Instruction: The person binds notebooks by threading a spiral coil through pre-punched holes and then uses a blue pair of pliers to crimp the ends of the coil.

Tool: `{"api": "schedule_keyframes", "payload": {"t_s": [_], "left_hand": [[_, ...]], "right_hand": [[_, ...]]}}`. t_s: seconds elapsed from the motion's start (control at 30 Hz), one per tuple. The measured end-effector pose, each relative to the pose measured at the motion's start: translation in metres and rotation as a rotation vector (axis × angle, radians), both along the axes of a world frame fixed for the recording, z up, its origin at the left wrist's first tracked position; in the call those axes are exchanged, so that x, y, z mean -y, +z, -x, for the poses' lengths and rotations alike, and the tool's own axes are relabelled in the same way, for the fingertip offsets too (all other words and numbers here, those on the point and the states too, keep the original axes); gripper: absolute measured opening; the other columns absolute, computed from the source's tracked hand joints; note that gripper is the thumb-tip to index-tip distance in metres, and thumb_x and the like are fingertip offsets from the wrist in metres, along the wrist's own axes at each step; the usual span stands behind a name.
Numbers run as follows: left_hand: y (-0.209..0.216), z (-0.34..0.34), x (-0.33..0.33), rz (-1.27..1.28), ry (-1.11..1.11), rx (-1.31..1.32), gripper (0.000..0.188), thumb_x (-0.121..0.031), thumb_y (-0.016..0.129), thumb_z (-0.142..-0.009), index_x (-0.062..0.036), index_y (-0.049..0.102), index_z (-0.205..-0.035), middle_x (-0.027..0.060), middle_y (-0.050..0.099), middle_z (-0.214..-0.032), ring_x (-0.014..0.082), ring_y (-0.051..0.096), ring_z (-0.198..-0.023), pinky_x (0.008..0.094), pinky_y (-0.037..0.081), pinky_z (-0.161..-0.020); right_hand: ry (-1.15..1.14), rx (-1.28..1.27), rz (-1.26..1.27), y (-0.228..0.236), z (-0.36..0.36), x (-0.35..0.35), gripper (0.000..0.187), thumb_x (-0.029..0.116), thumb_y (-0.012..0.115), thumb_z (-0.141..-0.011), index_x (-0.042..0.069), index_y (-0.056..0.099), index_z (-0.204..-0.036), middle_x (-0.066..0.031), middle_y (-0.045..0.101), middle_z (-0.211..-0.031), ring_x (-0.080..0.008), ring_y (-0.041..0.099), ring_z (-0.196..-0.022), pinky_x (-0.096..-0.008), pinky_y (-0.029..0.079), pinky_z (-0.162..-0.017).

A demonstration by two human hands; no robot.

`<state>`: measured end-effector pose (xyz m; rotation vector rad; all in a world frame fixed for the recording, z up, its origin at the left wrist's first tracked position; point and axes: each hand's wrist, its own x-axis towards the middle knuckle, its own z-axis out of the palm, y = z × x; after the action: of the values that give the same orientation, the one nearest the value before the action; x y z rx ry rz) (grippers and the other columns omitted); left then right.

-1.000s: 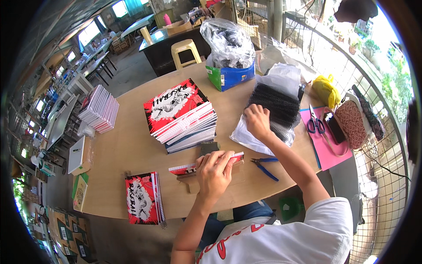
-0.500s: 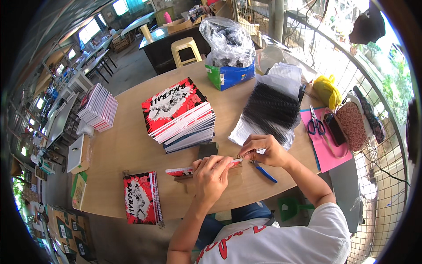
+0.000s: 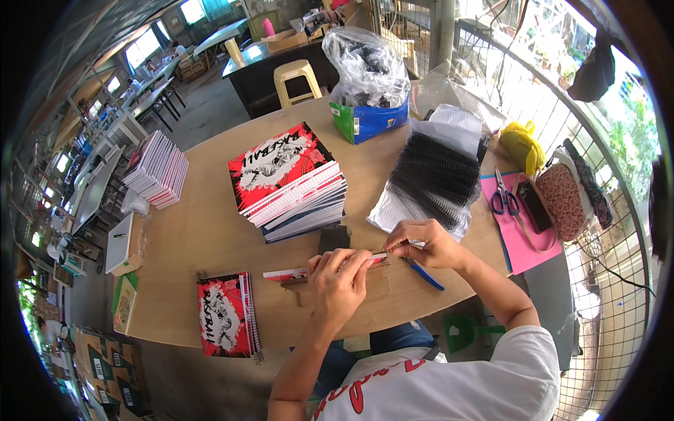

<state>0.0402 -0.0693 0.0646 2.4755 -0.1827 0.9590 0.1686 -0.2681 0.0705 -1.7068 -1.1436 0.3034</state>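
Notebook (image 3: pixel 282 274), red and white along its edge, lies at the lower centre of the frame on the tabletop (image 3: pixel 193 242), gripped from above by the left hand (image 3: pixel 338 281). The right hand (image 3: pixel 428 243) has its fingertips pinched together at the notebook's right end, seemingly on a thin dark coil (image 3: pixel 385 250), though that spot is too small to be sure. Blue-handled pliers (image 3: pixel 427 276) lie just beneath the right hand, and a dark block (image 3: pixel 333 239) sits just above the left.

Right of centre, black coils (image 3: pixel 432 168) spread over white wrapping (image 3: pixel 385 212). A tall stack (image 3: pixel 284 165) of red-covered notebooks stands at the centre, and a coil-bound notebook (image 3: pixel 225 316) lies flat at lower left. Scissors (image 3: pixel 505 200) and a phone (image 3: pixel 536 206) rest on a pink sheet (image 3: pixel 525 247) at the right, near a patterned pouch (image 3: pixel 562 203) and a yellow bundle (image 3: pixel 523 146). At upper centre, a blue-and-green box (image 3: pixel 379 124) holds a clear plastic bag (image 3: pixel 365 63).
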Motion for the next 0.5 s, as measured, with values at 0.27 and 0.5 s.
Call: {"api": "schedule_keyframes", "payload": {"t_s": [0.27, 0.5], "left_hand": [[0.000, 0.000, 0.000, -0.002, 0.002, 0.008, 0.007, -0.015, 0.075, -0.088, -0.0140, 0.073, -0.095, -0.0014, 0.067, -0.088, 0.0205, 0.064, -0.081, 0.0370, 0.043, -0.081], [-0.001, 0.007, 0.004, -0.100, -0.018, 0.055, 0.013, -0.010, 0.076, -0.084, -0.0188, 0.073, -0.093, -0.0041, 0.066, -0.092, 0.0173, 0.063, -0.083, 0.0360, 0.041, -0.082]], "right_hand": [[0.037, 0.016, -0.046, -0.005, -0.001, 0.002, 0.020, -0.003, 0.075, -0.084, 0.000, 0.070, -0.103, -0.0118, 0.072, -0.095, -0.0278, 0.069, -0.088, -0.0378, 0.053, -0.078], [-0.017, -0.057, -0.075, 0.004, 0.008, 0.004, 0.019, -0.004, 0.074, -0.085, 0.002, 0.071, -0.103, -0.0121, 0.072, -0.091, -0.0275, 0.070, -0.088, -0.0379, 0.054, -0.076]]}}
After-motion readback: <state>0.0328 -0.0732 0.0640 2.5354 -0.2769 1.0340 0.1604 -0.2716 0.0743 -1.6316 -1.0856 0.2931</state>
